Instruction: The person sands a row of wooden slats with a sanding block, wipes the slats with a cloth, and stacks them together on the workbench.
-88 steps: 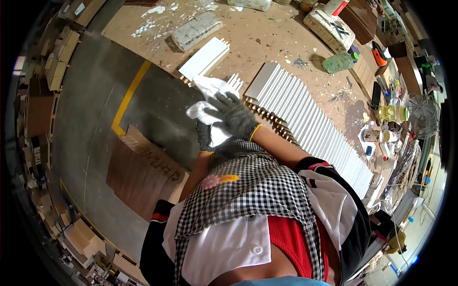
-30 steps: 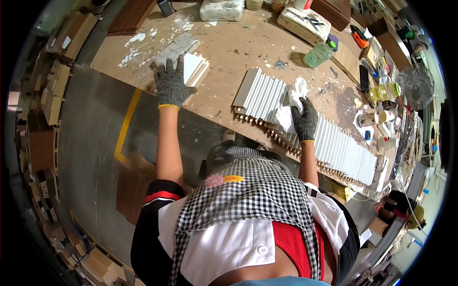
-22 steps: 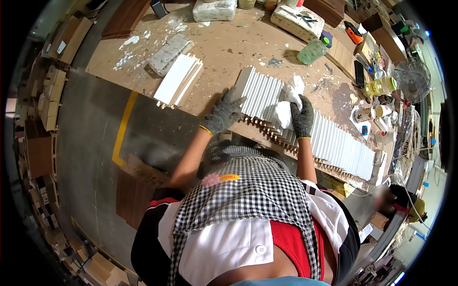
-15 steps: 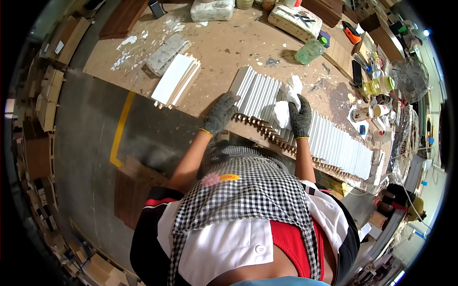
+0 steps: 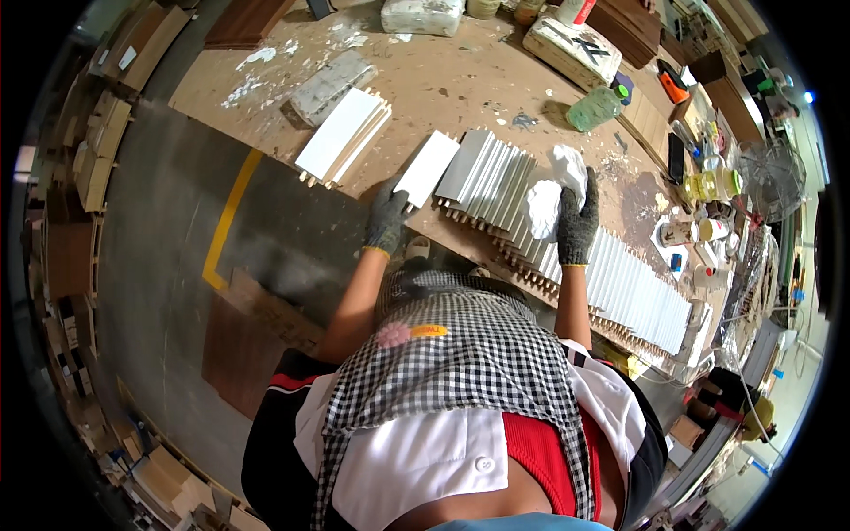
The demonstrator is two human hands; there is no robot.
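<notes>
Evidently both grips are occupied. My left grip point(image 5: 386, 217), gloved in grey knit, is clamped on the near end of one white panel point(image 5: 427, 168), thumb side up. That panel lies at the front edge of the tabletop point(image 5: 425, 80), just beside the left end of a long row of white panels point(image 5: 482, 177) and well apart from the small stack point(image 5: 341, 133) to its left. My right grip point(image 5: 577, 221) is closed around a bunched white cloth point(image 5: 543, 208) above the middle of the row.

Reasons, as I judge them: holding the panel by its end leaves most of its white face uncovered; bunching the cloth makes a soft pad. The row's panels overlap like shingles, probably to save room and keep each edge within reach. Wooden pegs point(image 5: 482, 224) stick out along the near side, perhaps left overhanging so they stay free. The paint-marked block point(image 5: 332, 87) sits behind the stack, maybe as a stop.

Hard to make out: my left fingertips, under the panel; whether its far end rests or floats; how hard the cloth presses on the row, if at all. My apron point(image 5: 460, 354) hides most of my feet. Clutter at the right rim is bent and too small to sort.
</notes>
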